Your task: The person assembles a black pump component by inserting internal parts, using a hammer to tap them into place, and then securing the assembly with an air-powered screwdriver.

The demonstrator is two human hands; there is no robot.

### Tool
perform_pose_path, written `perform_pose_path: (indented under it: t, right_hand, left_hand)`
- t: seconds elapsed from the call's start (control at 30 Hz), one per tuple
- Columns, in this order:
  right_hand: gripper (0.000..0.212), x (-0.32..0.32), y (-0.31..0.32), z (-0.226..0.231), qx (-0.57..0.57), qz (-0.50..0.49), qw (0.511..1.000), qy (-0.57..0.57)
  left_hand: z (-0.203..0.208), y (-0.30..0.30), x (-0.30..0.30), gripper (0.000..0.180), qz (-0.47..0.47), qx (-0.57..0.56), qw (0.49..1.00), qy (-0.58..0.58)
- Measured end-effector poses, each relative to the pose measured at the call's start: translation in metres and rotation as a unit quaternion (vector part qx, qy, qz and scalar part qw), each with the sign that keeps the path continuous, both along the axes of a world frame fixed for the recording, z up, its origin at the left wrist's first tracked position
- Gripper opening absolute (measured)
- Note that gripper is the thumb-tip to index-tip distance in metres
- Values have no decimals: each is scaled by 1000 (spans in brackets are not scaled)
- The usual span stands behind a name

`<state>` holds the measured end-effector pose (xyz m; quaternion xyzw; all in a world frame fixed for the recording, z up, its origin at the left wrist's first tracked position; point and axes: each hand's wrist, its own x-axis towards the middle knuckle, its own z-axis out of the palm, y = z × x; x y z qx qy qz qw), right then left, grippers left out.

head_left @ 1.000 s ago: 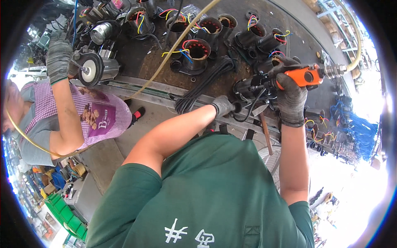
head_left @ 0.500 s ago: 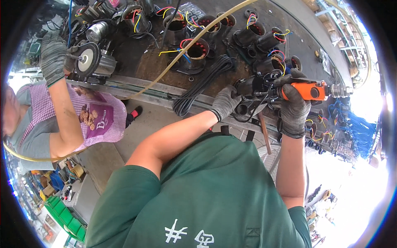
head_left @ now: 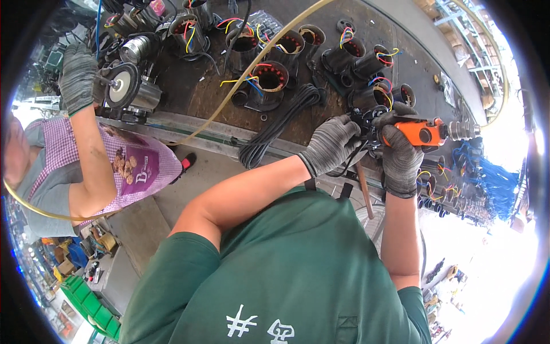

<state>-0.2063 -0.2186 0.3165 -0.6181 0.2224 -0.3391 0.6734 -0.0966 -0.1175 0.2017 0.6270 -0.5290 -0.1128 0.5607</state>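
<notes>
My right hand [head_left: 401, 163], in a grey work glove, is closed round an orange power tool [head_left: 413, 133] with a ribbed silver end pointing right. Close beside it, my left hand [head_left: 331, 146], also gloved, has its fingers bent against a black part [head_left: 362, 121] at the near bench edge. Its fingertips are partly hidden, and I cannot make out exactly what they grip. The tool's left end meets this dark cluster, where the contact is hidden. Just behind stands a black motor housing [head_left: 369, 98] with coloured wires.
More black housings [head_left: 270, 77] with coloured wires stand across the bench. A coiled black cable [head_left: 281, 126] hangs over the near edge. A yellowish hose [head_left: 229, 94] crosses the view. At left, a co-worker's gloved hand [head_left: 79, 77] is beside a motor with a round disc [head_left: 121, 86].
My left hand has moved right and slightly up, closer to my right hand, covering the spot where a black housing showed. The orange tool has shifted slightly left.
</notes>
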Motion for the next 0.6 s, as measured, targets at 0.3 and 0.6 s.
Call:
perform_pose_path:
  t: [0.3, 0.6]
  right_hand:
    - [48, 42, -3, 56, -83, -69, 994, -1]
    - [42, 63, -36, 7, -22, -68, 997, -38]
  left_hand:
    - [42, -38, 54, 16, -26, -50, 998, -17]
    - [4, -71, 79, 16, -148, 49, 987, -45]
